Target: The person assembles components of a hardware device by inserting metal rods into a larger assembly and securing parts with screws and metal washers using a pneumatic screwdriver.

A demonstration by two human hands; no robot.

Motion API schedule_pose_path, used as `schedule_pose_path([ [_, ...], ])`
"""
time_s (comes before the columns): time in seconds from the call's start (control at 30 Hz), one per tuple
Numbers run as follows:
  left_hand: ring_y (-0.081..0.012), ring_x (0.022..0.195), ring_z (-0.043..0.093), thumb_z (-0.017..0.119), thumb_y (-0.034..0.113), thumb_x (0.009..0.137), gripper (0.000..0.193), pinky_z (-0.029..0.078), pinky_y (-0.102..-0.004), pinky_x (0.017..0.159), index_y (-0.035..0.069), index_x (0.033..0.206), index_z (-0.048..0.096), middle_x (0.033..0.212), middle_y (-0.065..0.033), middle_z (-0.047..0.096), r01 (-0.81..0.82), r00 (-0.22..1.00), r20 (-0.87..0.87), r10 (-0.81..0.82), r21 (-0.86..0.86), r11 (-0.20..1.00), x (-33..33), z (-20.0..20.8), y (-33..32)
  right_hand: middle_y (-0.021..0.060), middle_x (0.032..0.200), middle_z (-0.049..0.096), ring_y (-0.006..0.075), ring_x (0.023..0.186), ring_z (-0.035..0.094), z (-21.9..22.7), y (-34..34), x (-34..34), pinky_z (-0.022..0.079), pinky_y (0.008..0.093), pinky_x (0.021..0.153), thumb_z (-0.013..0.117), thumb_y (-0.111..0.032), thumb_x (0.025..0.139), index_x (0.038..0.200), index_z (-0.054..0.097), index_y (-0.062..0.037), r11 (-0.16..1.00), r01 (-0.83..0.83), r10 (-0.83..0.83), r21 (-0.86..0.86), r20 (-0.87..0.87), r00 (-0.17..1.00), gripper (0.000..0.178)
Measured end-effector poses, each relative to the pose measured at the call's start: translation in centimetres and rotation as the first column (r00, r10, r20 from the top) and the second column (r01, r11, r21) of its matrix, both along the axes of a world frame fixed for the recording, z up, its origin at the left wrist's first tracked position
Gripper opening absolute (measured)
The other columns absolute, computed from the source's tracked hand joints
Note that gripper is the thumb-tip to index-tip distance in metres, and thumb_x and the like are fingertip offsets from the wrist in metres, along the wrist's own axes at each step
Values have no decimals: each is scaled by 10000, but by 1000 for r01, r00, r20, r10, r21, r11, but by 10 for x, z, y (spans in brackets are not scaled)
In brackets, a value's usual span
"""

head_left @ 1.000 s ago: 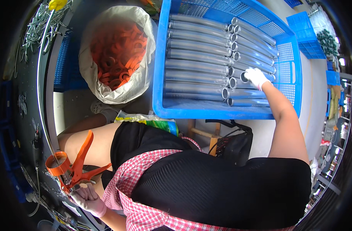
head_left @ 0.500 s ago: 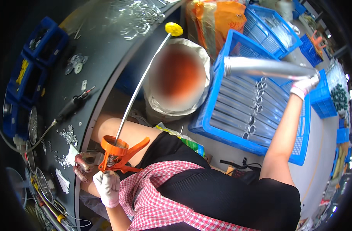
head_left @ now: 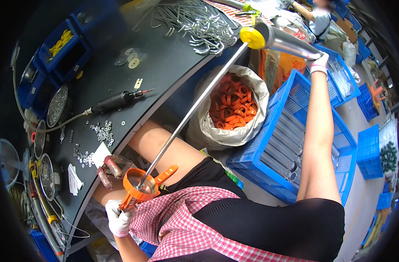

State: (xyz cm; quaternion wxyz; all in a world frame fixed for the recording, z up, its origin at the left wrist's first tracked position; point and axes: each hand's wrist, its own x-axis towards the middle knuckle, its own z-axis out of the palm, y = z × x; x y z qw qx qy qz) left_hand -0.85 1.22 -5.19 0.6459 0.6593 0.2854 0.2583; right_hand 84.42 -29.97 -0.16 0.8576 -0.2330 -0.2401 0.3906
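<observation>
My left hand (head_left: 119,218), in a white glove, is closed around the lower part of an orange caulking gun handle (head_left: 140,192) near my lap. From the handle a long metal rod (head_left: 193,109) slants up and away to the right, tipped with a yellow plunger disc (head_left: 253,38). In my gloved right hand (head_left: 319,63), at the end of my outstretched arm, is the far end of a shiny metal tube (head_left: 291,43). The tube's open end is right by the yellow disc; whether they touch I cannot tell.
Below my right arm stands a blue crate (head_left: 256,168) of metal tubes. A white sack (head_left: 204,131) holds orange rings. On the dark table (head_left: 103,83) lie a black power screwdriver (head_left: 116,101), washers (head_left: 104,133) and hooked rods (head_left: 204,32). Another person (head_left: 320,24) is at the upper right.
My right hand has brought the tube up and away from above the crate to the yellow disc. The caulking gun has tilted further right. The view has shifted, showing more table.
</observation>
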Motion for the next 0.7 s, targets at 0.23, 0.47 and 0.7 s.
schedule_pose_path([
  [0.23,-152,371,465,771,469,671,565,332,-262,398,-17,508,533,455,-59,508,50,998,-38,-43,218,975,-25,35,19,142,960,639,306,895,595,22,89,-94,485,436,849,391,-393,817,960,606,-20,592,722,-700,-359,216,681,453],
  [0.47,-162,378,483,780,462,663,524,340,-259,401,40,498,518,455,-60,504,32,999,29,-42,284,958,-34,25,48,152,867,637,254,672,638,45,99,-107,557,347,638,521,-339,838,1072,569,0,852,206,-132,-481,183,974,415],
  [0.7,-95,396,464,807,438,668,531,296,-217,387,39,515,491,460,-16,491,-60,998,30,57,99,993,-33,11,46,149,818,658,261,670,656,39,83,-122,572,355,617,565,-411,803,992,591,9,723,472,-352,-505,319,880,461],
])
